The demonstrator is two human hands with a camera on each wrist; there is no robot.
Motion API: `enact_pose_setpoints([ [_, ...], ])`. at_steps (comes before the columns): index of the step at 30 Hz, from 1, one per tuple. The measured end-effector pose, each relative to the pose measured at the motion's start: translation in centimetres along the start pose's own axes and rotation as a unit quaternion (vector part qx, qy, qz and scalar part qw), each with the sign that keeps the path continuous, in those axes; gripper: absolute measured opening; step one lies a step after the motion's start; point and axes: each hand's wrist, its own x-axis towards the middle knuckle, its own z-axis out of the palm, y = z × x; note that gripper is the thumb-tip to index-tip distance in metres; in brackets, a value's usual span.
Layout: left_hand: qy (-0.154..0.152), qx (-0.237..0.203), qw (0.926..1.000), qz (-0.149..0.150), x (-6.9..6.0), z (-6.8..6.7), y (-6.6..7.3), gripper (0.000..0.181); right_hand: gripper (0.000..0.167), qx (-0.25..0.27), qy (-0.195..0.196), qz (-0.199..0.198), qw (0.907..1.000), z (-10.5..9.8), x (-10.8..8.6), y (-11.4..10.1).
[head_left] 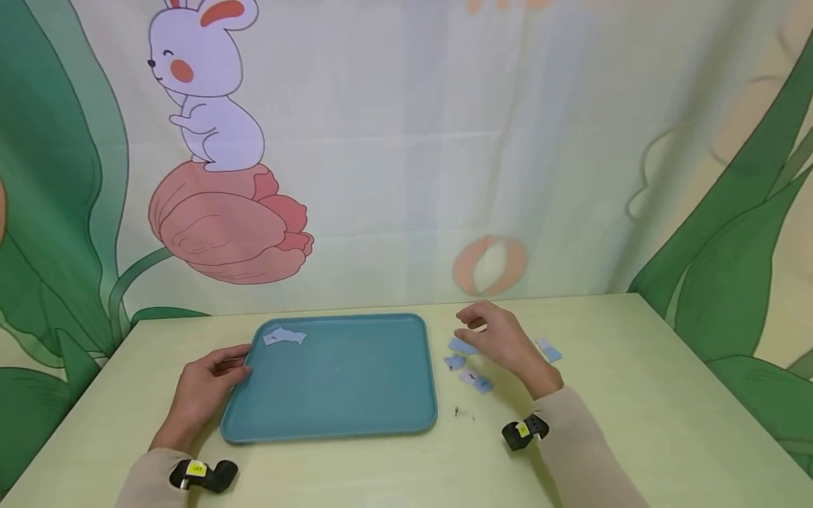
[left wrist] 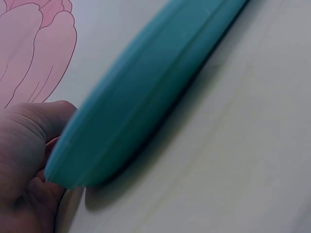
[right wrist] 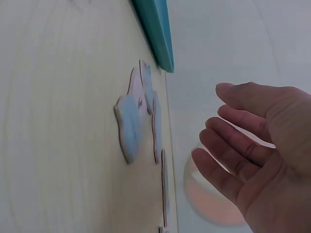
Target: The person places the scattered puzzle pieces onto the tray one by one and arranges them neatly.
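A teal tray [head_left: 336, 395] lies on the table. My left hand [head_left: 206, 384] grips its left edge, with the thumb at the rim; in the left wrist view some fingers are hidden behind the tray wall. Inside the tray's far left corner is a pale, joined strip of puzzle pieces [head_left: 284, 336]. To the right of the tray, my right hand [head_left: 502, 339] hovers above a scatter of thin, pale blue and pink puzzle pieces [head_left: 455, 363]. Its fingers are loosely bent, and in the right wrist view nothing is between them and the thumb.
Beyond my right hand lies another small group of puzzle pieces [head_left: 549, 350]. Small dark marks [head_left: 464, 413] show on the table [head_left: 635, 423] near the tray's right side. A printed curtain [head_left: 381, 155] hangs along the table's far edge.
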Motion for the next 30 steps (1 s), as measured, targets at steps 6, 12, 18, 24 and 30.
enact_pose_setpoints([
  [6, -0.001, 0.006, 1.0000, 0.001, -0.2, -0.1, 0.3, 0.047, 0.031, -0.013, -0.017, 0.026, 0.9994, -0.2, 0.0, 1.0],
  [12, -0.006, 0.003, 0.9999, -0.008, -0.2, -0.2, 0.4, 0.047, 0.028, -0.024, -0.039, 0.042, 0.9981, -0.2, 0.0, 1.4],
  [18, -0.009, 0.004, 0.9999, -0.010, -0.2, -0.2, 0.4, 0.048, 0.022, -0.034, -0.050, 0.050, 0.9969, -0.2, -0.1, 2.0],
  [24, -0.007, 0.008, 0.9999, -0.007, -0.2, -0.1, 0.4, 0.047, 0.020, -0.023, -0.058, 0.048, 0.9969, -0.2, -0.3, 2.4],
  [30, -0.005, 0.009, 0.9999, -0.008, -0.3, 0.0, 0.4, 0.047, 0.022, -0.009, -0.068, 0.049, 0.9964, -0.2, -0.3, 2.7],
])
